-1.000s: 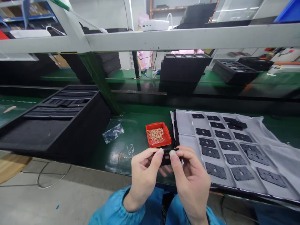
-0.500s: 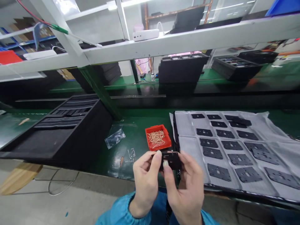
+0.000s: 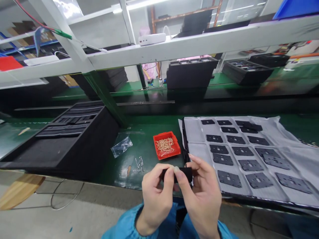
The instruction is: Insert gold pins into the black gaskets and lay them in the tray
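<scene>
My left hand [image 3: 156, 196] and my right hand [image 3: 200, 196] meet low in the middle, both pinching one small flat black part [image 3: 183, 173] between thumbs and fingers, just above the bench's front edge. Behind the hands sits a small red tray [image 3: 174, 138] holding a heap of thin brass pins [image 3: 164, 145]. To the right lies a white sheet [image 3: 196, 129] on a black tray, with several rows of similar black parts [image 3: 223, 159]. Both sleeves are blue.
A stack of black foam trays [image 3: 62, 139] fills the bench's left side. A small clear plastic bag [image 3: 121, 146] and a few loose clear bits [image 3: 138, 163] lie on the green bench [image 3: 144, 132]. More black tray stacks [image 3: 190, 73] stand behind, under a white shelf [image 3: 174, 46].
Both hands have sunk slightly toward me with the black part, which has turned edge-on. My head has lifted a little, so the shelf shows more.
</scene>
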A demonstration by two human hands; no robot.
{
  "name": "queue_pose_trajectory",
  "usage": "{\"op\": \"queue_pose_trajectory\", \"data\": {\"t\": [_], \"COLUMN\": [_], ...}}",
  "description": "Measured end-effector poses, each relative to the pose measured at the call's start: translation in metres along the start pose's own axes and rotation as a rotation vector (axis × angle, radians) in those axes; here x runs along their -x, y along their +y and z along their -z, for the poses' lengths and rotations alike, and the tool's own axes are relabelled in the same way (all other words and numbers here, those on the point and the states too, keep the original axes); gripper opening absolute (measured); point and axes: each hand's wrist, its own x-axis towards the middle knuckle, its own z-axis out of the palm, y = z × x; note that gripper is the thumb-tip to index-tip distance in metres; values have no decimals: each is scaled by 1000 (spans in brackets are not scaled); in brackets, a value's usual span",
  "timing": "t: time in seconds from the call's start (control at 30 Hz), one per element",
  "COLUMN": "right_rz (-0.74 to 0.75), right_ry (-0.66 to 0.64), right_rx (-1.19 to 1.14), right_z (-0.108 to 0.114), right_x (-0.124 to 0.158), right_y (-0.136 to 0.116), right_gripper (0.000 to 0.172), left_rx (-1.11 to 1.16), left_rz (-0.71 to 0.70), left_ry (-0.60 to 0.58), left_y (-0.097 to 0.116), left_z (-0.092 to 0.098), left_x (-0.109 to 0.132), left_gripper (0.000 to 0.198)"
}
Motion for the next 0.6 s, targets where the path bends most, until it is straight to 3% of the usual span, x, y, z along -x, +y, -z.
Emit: {"op": "queue_pose_trajectory", "data": {"t": [0.17, 0.27, 0.47, 0.6], "right_rz": [-54, -5, 314, 259], "right_ry": [-125, -184, -105, -65], "right_rx": [-28, 18, 171, 168], "right_z": [9, 11, 8, 5], "right_x": [-7, -12, -8, -2], "right_y": [-5, -4, 2, 5], "right_gripper": [17, 5, 17, 9], "left_rx": [110, 113, 114, 83], "left_rz": [49, 60, 104, 100], "left_ry": [-74, -112, -76, -2], "left_y": [8, 13, 13, 10], "left_z": [11, 15, 13, 10], "left_x": [-6, -9, -11, -10], "left_gripper": [21, 19, 22, 27]}}
